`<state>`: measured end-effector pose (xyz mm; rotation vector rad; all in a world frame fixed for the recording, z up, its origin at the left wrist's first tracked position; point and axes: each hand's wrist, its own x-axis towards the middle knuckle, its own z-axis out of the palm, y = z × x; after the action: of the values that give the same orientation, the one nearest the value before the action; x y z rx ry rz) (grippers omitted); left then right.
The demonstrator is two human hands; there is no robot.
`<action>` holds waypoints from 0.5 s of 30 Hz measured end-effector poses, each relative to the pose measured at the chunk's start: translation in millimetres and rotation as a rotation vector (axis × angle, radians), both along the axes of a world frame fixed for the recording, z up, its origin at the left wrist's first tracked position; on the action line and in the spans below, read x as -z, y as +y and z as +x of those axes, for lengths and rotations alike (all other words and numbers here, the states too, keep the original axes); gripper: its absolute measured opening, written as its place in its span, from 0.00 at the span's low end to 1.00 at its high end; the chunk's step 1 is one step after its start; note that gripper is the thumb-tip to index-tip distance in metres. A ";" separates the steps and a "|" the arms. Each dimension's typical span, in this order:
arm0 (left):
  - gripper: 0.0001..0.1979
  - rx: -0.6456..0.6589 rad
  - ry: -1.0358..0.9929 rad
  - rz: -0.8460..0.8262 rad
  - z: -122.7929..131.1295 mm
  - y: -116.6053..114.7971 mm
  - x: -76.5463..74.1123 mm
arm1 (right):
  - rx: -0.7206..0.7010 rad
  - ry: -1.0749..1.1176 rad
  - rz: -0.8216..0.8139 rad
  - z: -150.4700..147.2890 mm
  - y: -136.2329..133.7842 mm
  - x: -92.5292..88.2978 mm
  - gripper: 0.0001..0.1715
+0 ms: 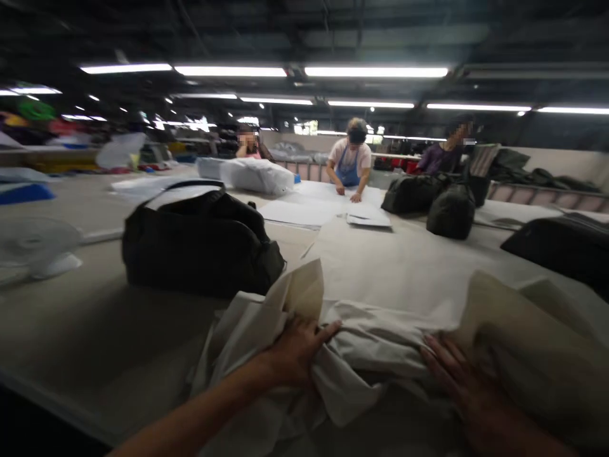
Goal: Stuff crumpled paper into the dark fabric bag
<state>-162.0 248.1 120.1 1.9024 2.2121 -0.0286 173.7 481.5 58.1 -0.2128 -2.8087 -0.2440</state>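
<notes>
A crumpled off-white sheet bundle [380, 336], paper or thin cloth, lies at the near edge of the table, with a beige flap [309, 289] standing up at its left. My left hand [297, 349] presses on the left part, thumb stretched out to the right and the other fingers partly in shadow by the flap. On the right end lies my right hand [466, 381], its fingers extended against the material. Beside it a larger beige-olive piece [528, 336] rises in folds. What is inside the bundle is hidden.
A black duffel bag [195, 244] stands left of the bundle. Dark bags [451, 209] sit farther right, and another [566, 244] at the right edge. A fan [35, 244] is at left. Across the table a person in a blue apron [349, 168] handles white sheets [304, 209]; two more people are behind.
</notes>
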 end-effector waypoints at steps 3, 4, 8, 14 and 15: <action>0.59 0.033 -0.034 0.035 -0.6 1.9 -5.7 | 0.117 -0.440 -0.282 -5.4 -18.9 -53.3 0.63; 0.59 0.038 -0.040 0.038 -1.6 2.7 -6.2 | 0.154 -0.536 -0.375 -13.2 -23.3 -75.8 0.64; 0.58 0.045 -0.035 0.051 -3.3 2.3 -7.2 | 0.071 -0.380 -0.316 -65.0 -47.3 -132.8 0.73; 0.62 0.056 0.004 0.048 -5.6 -4.3 10.4 | -0.077 -0.537 -0.353 -150.0 -69.0 -54.2 0.79; 0.63 0.051 0.014 0.045 -8.3 -3.5 14.9 | -0.066 -0.546 -0.349 -162.1 -64.4 -33.1 0.75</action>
<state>-170.3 244.5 105.2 1.9883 2.1909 0.0000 11.5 417.1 91.2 -0.1464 -3.3799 0.2485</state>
